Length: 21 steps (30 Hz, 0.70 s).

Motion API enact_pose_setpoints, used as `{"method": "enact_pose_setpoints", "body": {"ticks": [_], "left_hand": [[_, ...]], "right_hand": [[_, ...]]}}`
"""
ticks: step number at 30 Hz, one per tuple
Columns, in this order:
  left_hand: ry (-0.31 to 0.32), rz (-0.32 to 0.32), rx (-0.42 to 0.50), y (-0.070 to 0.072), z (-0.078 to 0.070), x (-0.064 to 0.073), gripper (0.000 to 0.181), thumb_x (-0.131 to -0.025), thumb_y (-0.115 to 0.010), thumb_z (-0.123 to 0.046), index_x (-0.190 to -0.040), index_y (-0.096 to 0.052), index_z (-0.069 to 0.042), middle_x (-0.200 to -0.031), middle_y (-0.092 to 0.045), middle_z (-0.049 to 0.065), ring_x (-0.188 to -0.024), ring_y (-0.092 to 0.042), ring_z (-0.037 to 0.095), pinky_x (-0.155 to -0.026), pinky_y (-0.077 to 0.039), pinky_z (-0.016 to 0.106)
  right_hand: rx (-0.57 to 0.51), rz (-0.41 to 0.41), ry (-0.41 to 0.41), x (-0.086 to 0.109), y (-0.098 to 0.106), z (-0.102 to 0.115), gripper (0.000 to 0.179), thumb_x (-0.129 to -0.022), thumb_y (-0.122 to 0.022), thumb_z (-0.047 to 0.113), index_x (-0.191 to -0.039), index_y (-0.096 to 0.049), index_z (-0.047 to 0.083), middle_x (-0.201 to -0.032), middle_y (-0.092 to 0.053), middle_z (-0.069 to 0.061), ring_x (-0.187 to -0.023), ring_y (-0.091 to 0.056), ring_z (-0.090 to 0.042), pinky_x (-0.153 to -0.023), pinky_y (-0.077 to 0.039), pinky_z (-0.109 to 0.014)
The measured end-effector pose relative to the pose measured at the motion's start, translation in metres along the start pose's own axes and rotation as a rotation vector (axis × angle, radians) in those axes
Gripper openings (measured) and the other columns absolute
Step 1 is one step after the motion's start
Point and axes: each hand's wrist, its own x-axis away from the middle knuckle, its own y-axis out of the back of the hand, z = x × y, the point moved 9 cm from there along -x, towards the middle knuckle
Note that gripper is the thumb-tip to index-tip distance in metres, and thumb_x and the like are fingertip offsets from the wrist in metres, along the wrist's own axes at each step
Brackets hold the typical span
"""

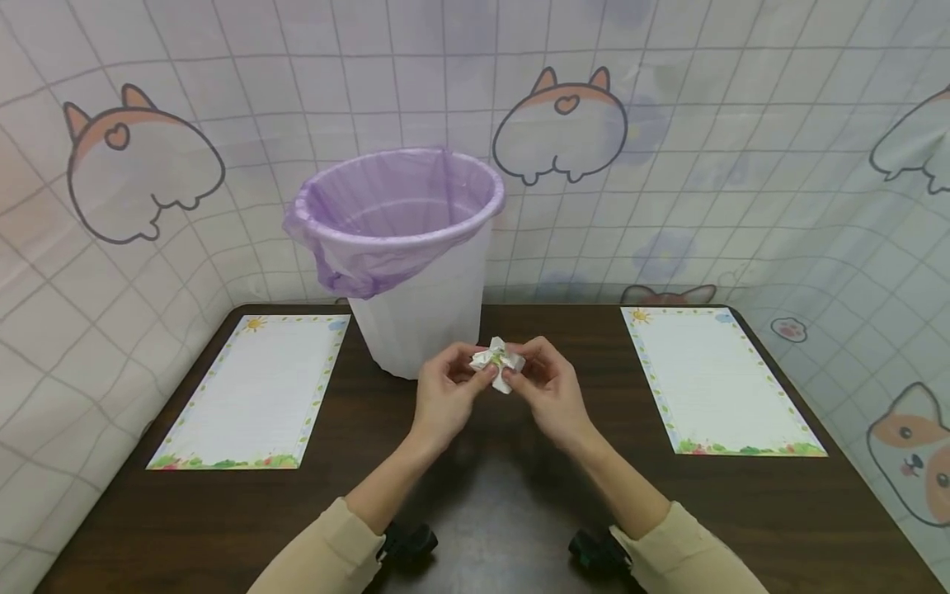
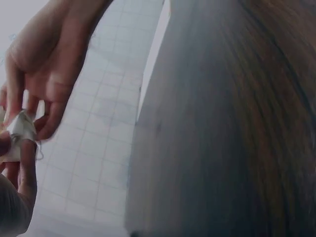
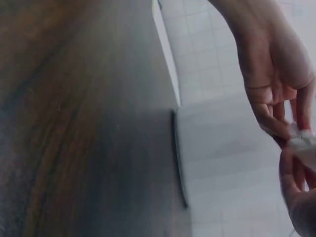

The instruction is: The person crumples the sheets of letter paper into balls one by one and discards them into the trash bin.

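Observation:
Between both hands, above the middle of the table, is a small crumpled piece of white paper (image 1: 498, 356) with a bit of green and yellow print. My left hand (image 1: 449, 396) pinches its left side between thumb and fingers. From the other side my right hand (image 1: 552, 392) pinches it in the same way. Both wrist views catch the crumpled paper (image 2: 22, 129) at their outer edge, partly covered by fingers; in the right wrist view the paper (image 3: 303, 145) is cut off by the frame.
Just behind the hands stands a white bin (image 1: 423, 330) lined with a purple bag (image 1: 401, 247). One decorated sheet (image 1: 256, 392) lies flat at left, another sheet (image 1: 723, 379) at right, both on the dark wooden table (image 1: 490, 511). Patterned cloth (image 1: 727, 190) hangs around the table.

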Motion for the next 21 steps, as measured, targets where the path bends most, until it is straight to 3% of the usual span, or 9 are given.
{"method": "enact_pose_setpoints", "body": {"ticks": [4,7,13,18,21], "left_hand": [[-0.005,-0.005,0.077,0.000,-0.005,-0.005,0.017,-0.090,-0.078,0.002,-0.104,-0.069,0.006,-0.089,-0.069,0.015,-0.071,-0.068,0.024,-0.065,-0.061,0.034],[-0.041,0.001,0.091,0.001,-0.015,-0.010,0.018,-0.091,-0.077,0.001,-0.106,-0.068,0.007,-0.094,-0.068,0.015,-0.074,-0.068,0.021,-0.067,-0.060,0.031],[-0.006,0.018,0.105,0.004,-0.017,-0.011,0.019,-0.090,-0.076,0.006,-0.106,-0.066,0.007,-0.095,-0.068,0.014,-0.075,-0.070,0.019,-0.069,-0.059,0.028],[-0.003,0.066,0.064,0.003,-0.016,-0.011,0.023,-0.088,-0.080,0.001,-0.107,-0.068,0.005,-0.100,-0.069,0.013,-0.086,-0.069,0.022,-0.074,-0.059,0.028],[-0.018,0.095,0.022,0.003,-0.016,-0.011,0.027,-0.088,-0.081,-0.001,-0.112,-0.068,0.003,-0.103,-0.070,0.013,-0.091,-0.068,0.021,-0.077,-0.058,0.027]], "right_hand": [[0.094,0.019,0.153,-0.006,-0.003,0.014,0.033,-0.093,-0.062,-0.015,-0.067,-0.068,0.005,-0.094,-0.052,-0.016,-0.090,-0.054,-0.021,-0.070,-0.048,-0.020],[0.059,0.003,0.176,-0.012,0.002,0.021,0.031,-0.092,-0.061,-0.017,-0.071,-0.069,0.005,-0.096,-0.058,-0.014,-0.094,-0.058,-0.023,-0.076,-0.051,-0.022],[0.007,-0.003,0.073,-0.017,0.011,0.018,0.013,-0.093,-0.066,-0.014,-0.094,-0.057,-0.005,-0.098,-0.063,-0.013,-0.087,-0.062,-0.017,-0.070,-0.053,-0.022],[-0.026,-0.009,-0.010,-0.017,0.016,0.008,0.031,-0.093,-0.069,-0.011,-0.118,-0.053,-0.009,-0.108,-0.065,-0.016,-0.099,-0.064,-0.017,-0.072,-0.055,-0.022],[-0.068,0.012,-0.069,-0.016,0.017,0.002,0.031,-0.096,-0.066,-0.008,-0.125,-0.056,-0.010,-0.112,-0.066,-0.014,-0.100,-0.064,-0.018,-0.077,-0.057,-0.025]]}}
